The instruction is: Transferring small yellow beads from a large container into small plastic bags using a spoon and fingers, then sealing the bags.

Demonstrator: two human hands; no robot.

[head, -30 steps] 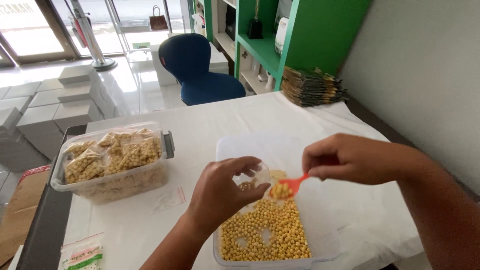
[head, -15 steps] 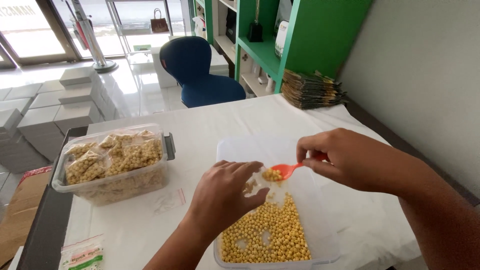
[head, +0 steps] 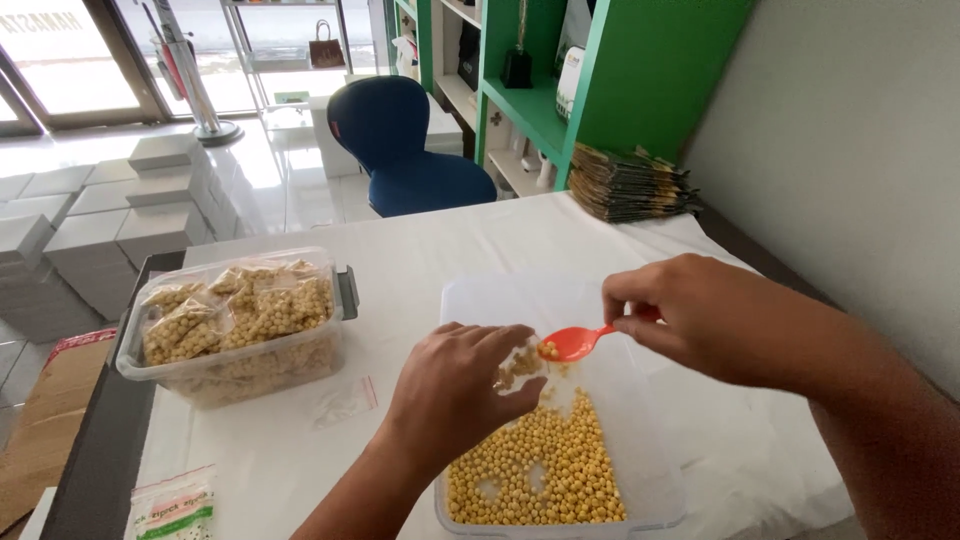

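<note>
The right hand (head: pixel 690 315) is pinching an orange spoon (head: pixel 575 343); the left hand (head: pixel 455 390) is gripping a small clear bag (head: pixel 520 365); yellow beads (head: pixel 535 470) are likely spilling if the spoon is tipping beside its mouth.

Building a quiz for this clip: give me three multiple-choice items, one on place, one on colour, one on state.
1. Where is the tub of filled bags?
A. left of the bead tray
B. on the chair
C. on the shelf

2. What colour is the spoon?
A. blue
B. orange-red
C. white

3. How is the small bag in the left hand?
A. sealed, empty
B. lying flat on the table
C. held open, some beads inside

Key: 1 A, it sits left of the tray. 2 B, right hand holds an orange-red spoon. 3 C, beads show inside the bag.
</note>
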